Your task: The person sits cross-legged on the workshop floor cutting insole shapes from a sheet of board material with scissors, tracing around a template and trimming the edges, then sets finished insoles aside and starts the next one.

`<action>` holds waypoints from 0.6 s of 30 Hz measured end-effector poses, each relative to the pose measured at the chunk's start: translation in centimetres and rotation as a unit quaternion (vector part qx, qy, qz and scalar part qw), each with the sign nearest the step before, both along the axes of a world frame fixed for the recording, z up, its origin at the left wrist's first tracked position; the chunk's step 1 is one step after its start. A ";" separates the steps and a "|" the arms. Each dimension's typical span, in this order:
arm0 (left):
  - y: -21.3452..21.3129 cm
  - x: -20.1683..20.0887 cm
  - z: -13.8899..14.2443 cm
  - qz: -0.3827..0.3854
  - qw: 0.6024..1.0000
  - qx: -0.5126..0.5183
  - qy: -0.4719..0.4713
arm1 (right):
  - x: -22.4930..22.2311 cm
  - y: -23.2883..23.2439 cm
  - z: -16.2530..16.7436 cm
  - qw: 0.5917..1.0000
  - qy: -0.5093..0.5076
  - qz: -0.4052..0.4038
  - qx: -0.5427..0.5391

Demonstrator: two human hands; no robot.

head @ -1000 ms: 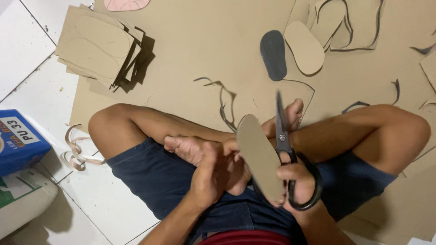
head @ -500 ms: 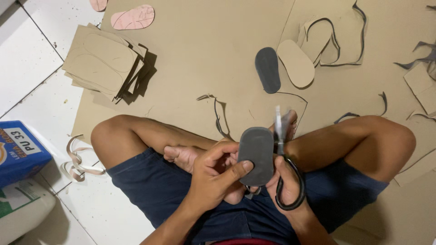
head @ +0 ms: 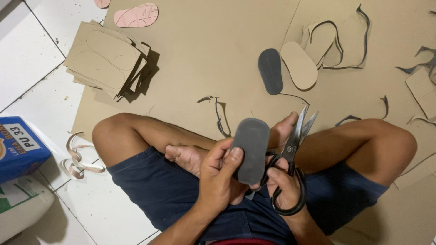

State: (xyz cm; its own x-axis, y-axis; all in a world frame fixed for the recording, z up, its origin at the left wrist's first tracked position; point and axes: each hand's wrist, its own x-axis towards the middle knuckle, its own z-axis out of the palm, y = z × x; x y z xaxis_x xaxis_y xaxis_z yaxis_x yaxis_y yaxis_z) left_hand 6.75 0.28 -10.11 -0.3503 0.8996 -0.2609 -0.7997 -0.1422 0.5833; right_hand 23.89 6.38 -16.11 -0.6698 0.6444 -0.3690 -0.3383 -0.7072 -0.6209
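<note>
The dark grey sole piece [head: 251, 149] stands upright over the person's lap, just above the crossed legs. The left hand [head: 218, 174] pinches it, thumb on the near face and fingers curled behind. The right hand [head: 284, 183] grips the scissors [head: 290, 159] just beside the sole's right edge, fingers closed through the black loops, blades parted a little and pointing up and away.

The blade tips sit near a bare foot [head: 281, 129] and the knee; a slip could nick skin, and the left fingertips behind the sole are hidden, so a cut could catch them. The thin sole could also bend and twist out of the pinch.

On the brown cardboard sheet [head: 204, 59] beyond the legs, another dark sole [head: 270, 70] lies touching a tan sole [head: 299, 65] toward the far right. A stack of marked cardboard [head: 106, 59] sits at the sheet's left edge, a pink template [head: 136, 15] at its far edge. Trimmed strips [head: 218, 113] curl near the knees. The sheet's middle lies open; a blue box [head: 20, 147] stands on the white tiles [head: 32, 54] at left.
</note>
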 end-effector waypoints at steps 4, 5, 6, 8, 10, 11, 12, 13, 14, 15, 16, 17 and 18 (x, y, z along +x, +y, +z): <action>-0.4 0.6 -0.1 -0.050 0.998 -0.047 0.015 | 0.1 0.0 0.1 0.998 -0.002 -0.021 -0.062; -0.3 0.9 -0.2 -0.052 0.995 -0.052 0.060 | 0.0 0.0 0.1 0.995 0.016 -0.031 -0.097; -0.2 1.1 -0.3 -0.052 0.991 -0.057 0.106 | -0.1 0.0 0.1 0.994 -0.021 -0.049 -0.091; 0.1 1.2 -0.6 -0.041 0.996 -0.064 0.037 | -0.3 0.0 0.1 0.989 -0.092 -0.086 -0.076; 0.3 1.0 -0.6 -0.026 0.997 -0.076 -0.006 | -0.4 0.1 0.0 0.996 -0.071 -0.051 -0.027; 0.2 0.8 -0.5 -0.018 0.996 -0.085 -0.014 | -0.3 0.1 -0.1 0.998 -0.060 -0.035 -0.002; 0.2 0.5 -0.4 -0.011 0.995 -0.094 -0.022 | -0.2 0.2 -0.2 0.998 -0.054 -0.041 -0.002; 0.1 0.2 -0.3 -0.025 0.995 -0.088 -0.047 | -0.2 0.2 -0.4 0.998 -0.046 -0.045 -0.001; 0.1 -0.1 -0.1 -0.038 0.993 -0.082 -0.072 | -0.1 0.2 -0.7 0.998 -0.038 -0.048 0.000; 0.1 -0.3 0.0 -0.051 0.991 -0.077 -0.097 | 0.0 0.2 -0.9 0.998 -0.035 -0.053 -0.001; 0.1 -0.5 0.1 -0.057 0.987 -0.067 -0.136 | 0.1 0.1 -1.1 0.998 -0.032 -0.057 -0.002; 0.3 -0.6 0.2 -0.063 0.981 -0.056 -0.173 | 0.1 0.2 -1.3 0.998 -0.028 -0.061 -0.002; 0.4 -0.7 0.2 -0.068 0.974 -0.045 -0.209 | 0.1 0.2 -1.6 0.997 -0.044 -0.064 -0.002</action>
